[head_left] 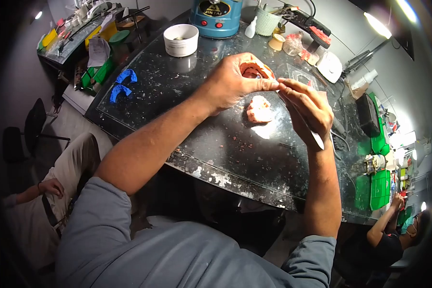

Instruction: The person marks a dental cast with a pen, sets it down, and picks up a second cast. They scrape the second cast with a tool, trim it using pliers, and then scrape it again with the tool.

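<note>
My left hand [228, 84] is closed around a reddish-orange, arch-shaped dental piece [259, 66], holding it above the bench. Close against it, my right hand [314, 108] grips a slim hand tool with a pale, shiny handle [317, 140]; its working tip is hidden at the fingers. The thumb of my left hand meets the fingertips of my right at the edge of the dental piece. Below the hands, a pink and cream dental cast [259, 110] sits on the black bench, apart from both hands. Reddish crumbs [245, 145] are scattered in front of it.
Two blue dental trays [121, 92] lie at the left of the bench [201, 144]. Behind stand a white tub [181, 42], a blue machine [216, 21] and a pale green cup [268, 23]. Green bins [380, 189] line the right. Other people sit at left and right.
</note>
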Available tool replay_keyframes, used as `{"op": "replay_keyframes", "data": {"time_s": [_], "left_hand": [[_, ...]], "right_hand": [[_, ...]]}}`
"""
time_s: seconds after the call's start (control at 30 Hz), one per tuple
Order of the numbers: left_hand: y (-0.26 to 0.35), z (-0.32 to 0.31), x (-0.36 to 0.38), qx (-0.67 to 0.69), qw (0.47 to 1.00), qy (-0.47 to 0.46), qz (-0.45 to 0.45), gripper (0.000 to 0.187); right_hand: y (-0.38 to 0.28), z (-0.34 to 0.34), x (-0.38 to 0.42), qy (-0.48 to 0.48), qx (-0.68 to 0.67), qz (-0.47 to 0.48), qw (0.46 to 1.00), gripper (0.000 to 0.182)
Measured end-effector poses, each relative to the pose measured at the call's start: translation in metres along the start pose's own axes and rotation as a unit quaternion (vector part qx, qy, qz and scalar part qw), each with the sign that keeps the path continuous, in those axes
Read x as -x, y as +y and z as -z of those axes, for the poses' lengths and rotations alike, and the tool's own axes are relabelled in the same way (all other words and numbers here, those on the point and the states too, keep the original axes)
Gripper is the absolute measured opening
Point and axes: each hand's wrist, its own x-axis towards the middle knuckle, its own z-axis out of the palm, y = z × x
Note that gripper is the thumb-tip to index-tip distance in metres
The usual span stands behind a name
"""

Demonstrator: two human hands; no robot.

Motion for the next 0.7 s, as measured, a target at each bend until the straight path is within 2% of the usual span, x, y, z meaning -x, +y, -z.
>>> {"op": "replay_keyframes", "data": {"time_s": [0.23,0.3,0.4,0.43,0.53,0.7], "left_hand": [[0.002,0.001,0.001,0.013,0.999,-0.001,0.051,0.019],[0.003,-0.002,0.000,0.028,0.999,0.006,0.031,0.019],[0.007,0.000,0.000,0.014,0.999,0.022,0.037,0.021],[0.008,0.000,0.000,0.017,0.999,0.019,0.036,0.021],[0.011,-0.003,0.003,0.019,0.999,-0.013,0.047,0.023],[0.010,-0.002,0.003,0.011,0.999,-0.023,0.028,0.025]], "right_hand": [[0.006,0.000,0.002,-0.023,0.018,0.022,0.999,0.020],[0.000,0.003,0.000,-0.044,0.039,0.008,0.998,0.018],[0.003,0.000,0.004,0.010,0.004,-0.069,0.998,0.018],[0.004,-0.001,0.003,0.008,0.009,-0.070,0.997,0.018],[0.001,-0.006,0.002,0.069,-0.093,-0.088,0.989,0.016],[0.004,-0.001,0.004,0.019,-0.074,-0.089,0.993,0.015]]}}
